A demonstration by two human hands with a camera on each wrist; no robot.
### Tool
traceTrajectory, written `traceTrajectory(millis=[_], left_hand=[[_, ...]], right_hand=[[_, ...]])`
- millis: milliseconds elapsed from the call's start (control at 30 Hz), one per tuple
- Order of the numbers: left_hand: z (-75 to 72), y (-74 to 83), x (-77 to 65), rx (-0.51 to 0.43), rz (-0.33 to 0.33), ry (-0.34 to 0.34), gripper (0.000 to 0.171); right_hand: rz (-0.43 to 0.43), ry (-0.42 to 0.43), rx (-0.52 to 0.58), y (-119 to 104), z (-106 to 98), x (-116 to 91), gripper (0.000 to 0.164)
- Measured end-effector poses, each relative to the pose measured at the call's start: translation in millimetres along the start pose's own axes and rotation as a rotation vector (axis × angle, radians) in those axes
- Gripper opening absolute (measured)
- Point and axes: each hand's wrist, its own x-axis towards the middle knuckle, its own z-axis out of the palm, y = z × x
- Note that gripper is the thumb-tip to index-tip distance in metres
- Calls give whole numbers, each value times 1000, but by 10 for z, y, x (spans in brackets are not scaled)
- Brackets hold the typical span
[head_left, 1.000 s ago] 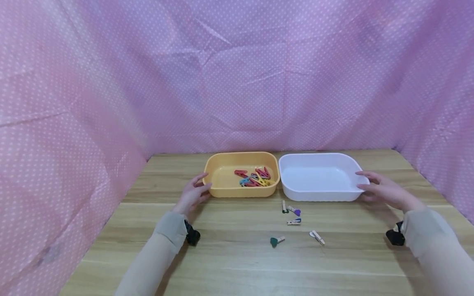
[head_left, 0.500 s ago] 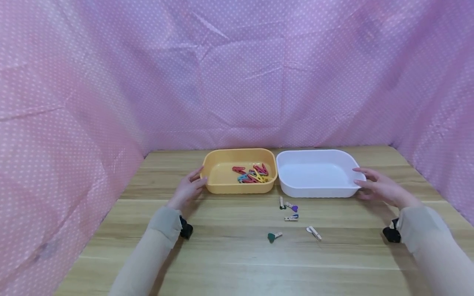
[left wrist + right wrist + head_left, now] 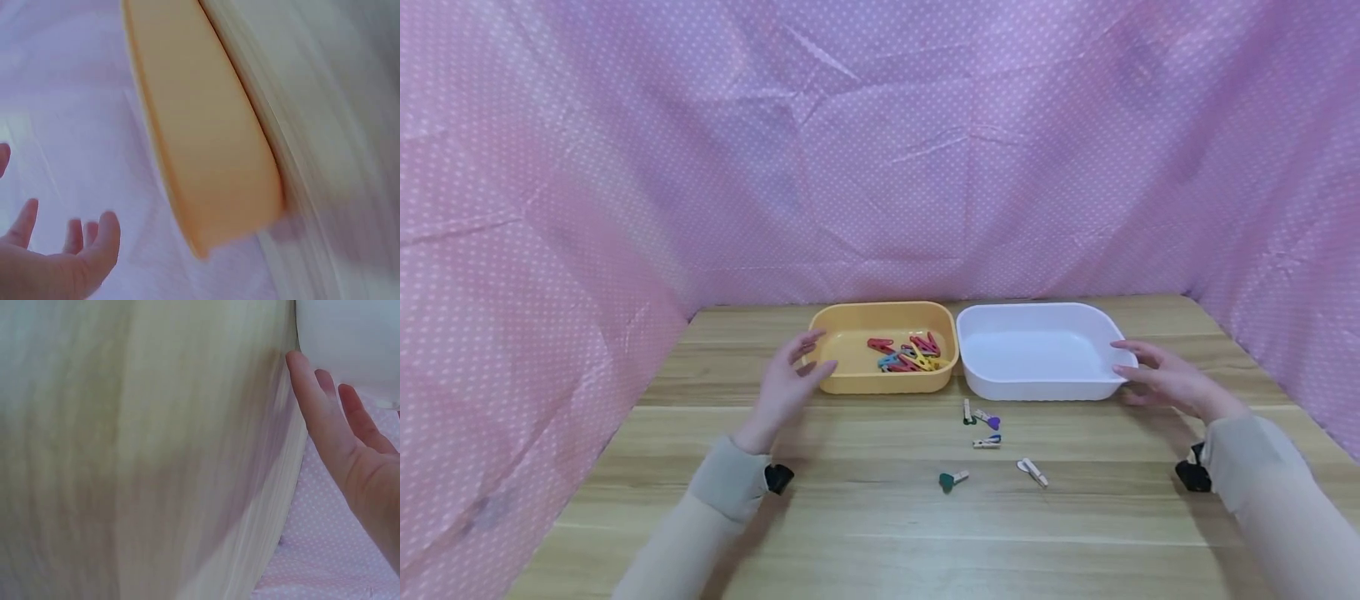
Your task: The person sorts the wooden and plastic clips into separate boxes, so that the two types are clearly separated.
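Behind everything you have a pink dotted cloth (image 3: 865,150) as a backdrop. Your worktop (image 3: 850,517) fills the space before it, both trays standing towards its far edge, perhaps to leave the nearer part for small things. The white tray (image 3: 1037,390) is on your right; the yellow tray (image 3: 880,383) sits on your left, end to end with it, touching or nearly so. That arrangement probably keeps each within reach of one of your hands. Your left hand (image 3: 784,387) is released, hovering at the yellow tray's outer end with fingers and thumb spread; the left wrist view shows it apart from the wall. Your right hand (image 3: 1176,382) reaches to the white tray's outer end, fingers fairly straight, unclenched; how firmly it touches, you cannot tell. The coloured pegs (image 3: 916,358), red, yellow and blue, lie heaped in the yellow tray's right half. Five wooden pegs (image 3: 985,444), some heart-ended, lie loose on the worktop, three close together just before where the trays meet.
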Motion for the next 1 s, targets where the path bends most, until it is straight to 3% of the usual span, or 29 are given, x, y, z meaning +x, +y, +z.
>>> traceTrajectory(millis=[167,400,633,800,1000], left_hand=[[227,81,-141,-7,25,-145,48],[514,129,-270,-15,-21,-348,46],[783,134,-284,90,-65,-527,46],[962,118,-252,130,-43,-618,48],[1086,122,-267,178,-37,-675,46]], right_hand=[[4,16,-36,-11,18,16,35],[10,28,-49,-15,32,24,34],[29,30,-69,-25,23,8,38],[35,28,-83,-19,0,4,45],[33,34,-104,-3,-10,-8,50]])
